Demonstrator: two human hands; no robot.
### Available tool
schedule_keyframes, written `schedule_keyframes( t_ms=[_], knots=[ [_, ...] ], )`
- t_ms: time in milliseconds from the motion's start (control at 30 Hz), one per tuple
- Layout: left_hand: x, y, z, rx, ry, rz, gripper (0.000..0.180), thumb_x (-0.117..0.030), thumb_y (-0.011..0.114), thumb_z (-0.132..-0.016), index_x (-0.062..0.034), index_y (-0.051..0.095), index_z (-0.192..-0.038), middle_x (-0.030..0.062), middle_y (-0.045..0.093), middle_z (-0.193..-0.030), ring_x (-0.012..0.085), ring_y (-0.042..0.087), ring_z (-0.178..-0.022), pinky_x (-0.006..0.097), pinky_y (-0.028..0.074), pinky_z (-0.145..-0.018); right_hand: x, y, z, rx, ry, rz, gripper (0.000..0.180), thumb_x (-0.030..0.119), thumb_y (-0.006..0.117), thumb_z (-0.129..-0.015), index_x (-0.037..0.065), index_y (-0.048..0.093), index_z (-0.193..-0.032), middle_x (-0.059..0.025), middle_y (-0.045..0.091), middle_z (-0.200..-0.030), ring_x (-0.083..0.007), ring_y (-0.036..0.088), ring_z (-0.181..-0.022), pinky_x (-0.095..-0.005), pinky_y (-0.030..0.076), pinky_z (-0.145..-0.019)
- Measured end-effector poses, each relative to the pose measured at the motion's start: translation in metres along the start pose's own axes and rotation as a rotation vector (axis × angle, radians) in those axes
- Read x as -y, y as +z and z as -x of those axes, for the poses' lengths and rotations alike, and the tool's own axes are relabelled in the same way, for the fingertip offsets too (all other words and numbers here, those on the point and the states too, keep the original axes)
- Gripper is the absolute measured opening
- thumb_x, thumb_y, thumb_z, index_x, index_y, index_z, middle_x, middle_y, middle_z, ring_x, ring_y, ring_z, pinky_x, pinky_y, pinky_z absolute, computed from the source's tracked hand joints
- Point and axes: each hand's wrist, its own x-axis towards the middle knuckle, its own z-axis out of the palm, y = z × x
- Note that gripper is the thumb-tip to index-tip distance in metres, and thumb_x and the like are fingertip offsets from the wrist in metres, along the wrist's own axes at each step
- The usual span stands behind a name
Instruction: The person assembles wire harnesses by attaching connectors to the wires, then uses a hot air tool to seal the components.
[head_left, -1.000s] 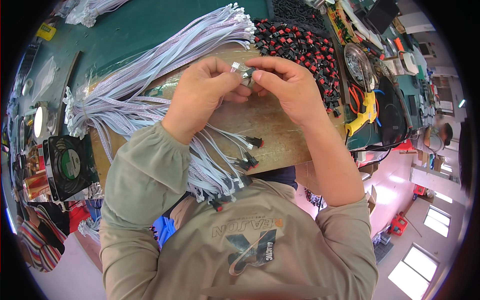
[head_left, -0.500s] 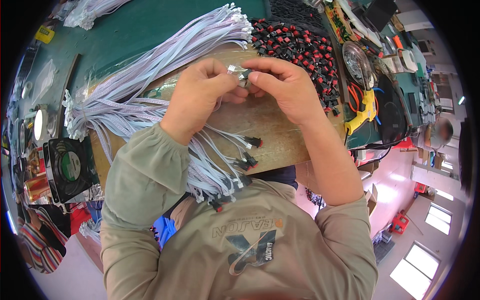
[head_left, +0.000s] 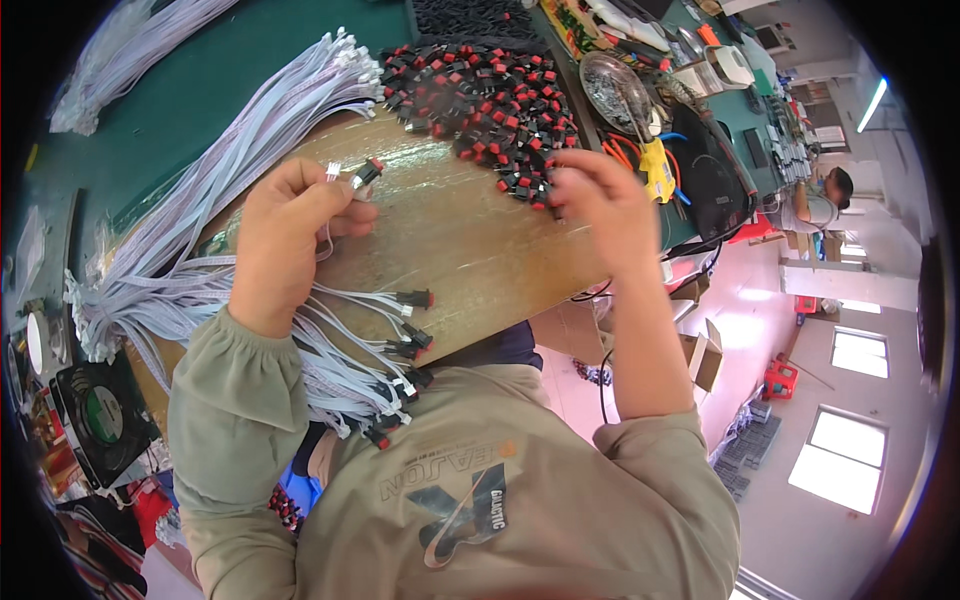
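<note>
Pale flat ribbon cables [head_left: 240, 145] fan upper left; a heap of black-and-red plastic switches [head_left: 490, 100], upper centre, seemingly within easy reach! Right hand [head_left: 605, 205] curls at its edge, grip unclear; left hand [head_left: 285, 225], centre-left, pinches a boxy black-and-red switch [head_left: 368, 172] and small white plug [head_left: 333, 172], likely keeping ends exposed.

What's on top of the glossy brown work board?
On the board: pale flat ribbon cables along its left, a heap of small black-and-red plastic parts at its far right corner. Whatever lies beneath both is covered; the bare left hand blocks more.
</note>
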Motion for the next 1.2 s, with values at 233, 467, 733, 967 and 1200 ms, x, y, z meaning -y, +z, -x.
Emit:
schedule_keyframes(
  t_ms=[233,467,733,967,1200],
  knots=[
    [0.002,0.000,-0.007,0.038,-0.013,0.061,0.010,-0.009,0.060,-0.082,-0.0011,0.054,-0.082,0.0115,0.065,-0.081,0.0168,0.065,-0.070,0.026,0.051,-0.063,-0.058,-0.113,0.005,-0.476,0.340,0.568,0.053,0.055,0.065,-0.082,0.002,0.063,-0.079,-0.0019,0.054,-0.061,-0.0097,0.050,-0.047,-0.0238,0.038,-0.045],
    [0.000,0.003,-0.003,0.046,0.007,0.080,0.011,-0.009,0.062,-0.082,-0.0008,0.055,-0.081,0.0102,0.064,-0.080,0.0167,0.065,-0.071,0.027,0.053,-0.065,-0.053,-0.100,-0.009,-0.391,0.495,0.561,0.066,0.066,0.063,-0.077,0.001,0.059,-0.070,-0.0031,0.050,-0.057,-0.0107,0.048,-0.043,-0.0237,0.033,-0.040],
    [0.002,-0.002,-0.004,0.071,0.014,0.108,0.012,-0.009,0.063,-0.082,0.0003,0.055,-0.082,0.0108,0.064,-0.080,0.0170,0.064,-0.071,0.027,0.053,-0.066,-0.070,-0.097,-0.011,-0.457,0.438,0.368,0.047,0.045,0.070,-0.080,-0.001,0.060,-0.074,-0.0042,0.055,-0.064,-0.0110,0.051,-0.048,-0.0230,0.036,-0.044],
    [0.001,-0.002,-0.006,0.094,-0.004,0.093,0.008,-0.008,0.059,-0.084,-0.0014,0.055,-0.084,0.0113,0.064,-0.083,0.0196,0.066,-0.073,0.031,0.054,-0.067,-0.077,-0.088,0.004,-0.670,-0.128,-0.284,0.042,0.008,0.067,-0.083,-0.002,0.044,-0.116,-0.0091,0.057,-0.081,-0.0191,0.058,-0.067,-0.0310,0.048,-0.062],
    [0.001,-0.003,-0.006,0.076,-0.019,0.099,0.008,-0.009,0.059,-0.084,-0.0017,0.055,-0.084,0.0108,0.064,-0.083,0.0197,0.066,-0.073,0.031,0.054,-0.067,-0.024,-0.034,0.034,0.004,-0.139,-0.874,0.067,0.011,0.069,-0.072,-0.002,0.040,-0.131,-0.0054,0.051,-0.080,-0.0168,0.050,-0.063,-0.0317,0.044,-0.063]
  ],
)
